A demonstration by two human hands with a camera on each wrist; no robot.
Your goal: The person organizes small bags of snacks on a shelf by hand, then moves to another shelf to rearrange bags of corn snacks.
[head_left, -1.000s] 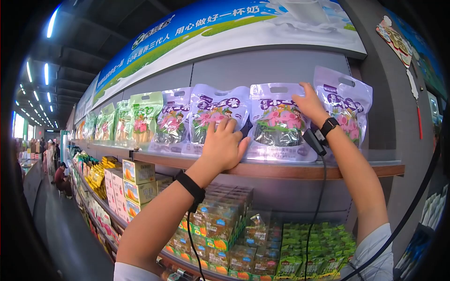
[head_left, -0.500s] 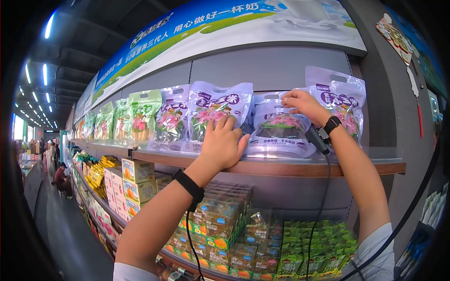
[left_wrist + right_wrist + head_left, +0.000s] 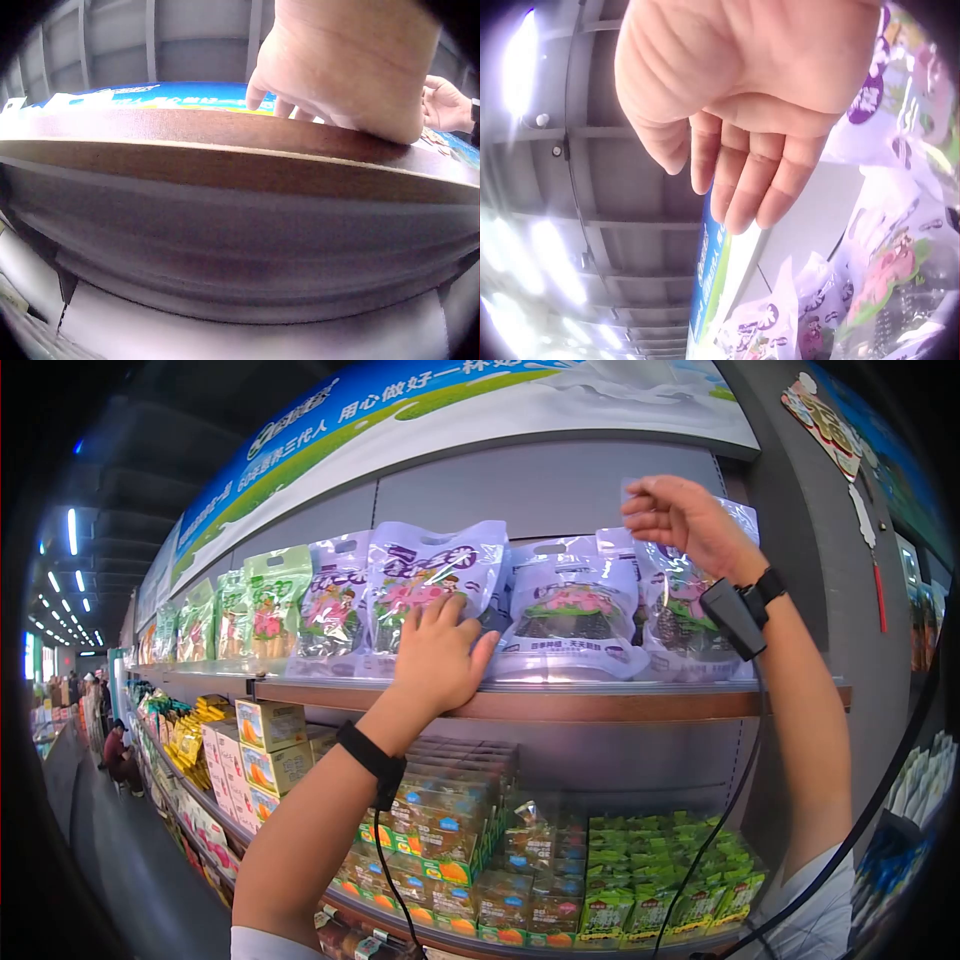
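Observation:
Purple corn bags with clear windows line the upper shelf. My left hand (image 3: 440,660) rests at the wooden shelf edge (image 3: 530,703), its spread fingers lying against the front of one purple bag (image 3: 435,555). To the right of that hand, a second purple bag (image 3: 572,610) leans back, dark cobs showing through its window. My right hand (image 3: 690,525) is raised in front of the top of the rightmost purple bag (image 3: 690,625), partly covering it. Its palm and loosely bent fingers hold nothing in the right wrist view. From below, the left wrist view shows my left hand (image 3: 345,75) over the shelf edge.
Green bags (image 3: 275,600) continue the row leftward. Below are stacked boxes (image 3: 272,755), brown packets (image 3: 440,830) and green packets (image 3: 660,870). A hanging ornament (image 3: 822,425) is on the right wall. A person (image 3: 122,760) sits far down the aisle.
My right hand has left the top of the second purple bag and moved up and right. That bag now tilts further back. My left hand stays by its bag; the view has shifted slightly.

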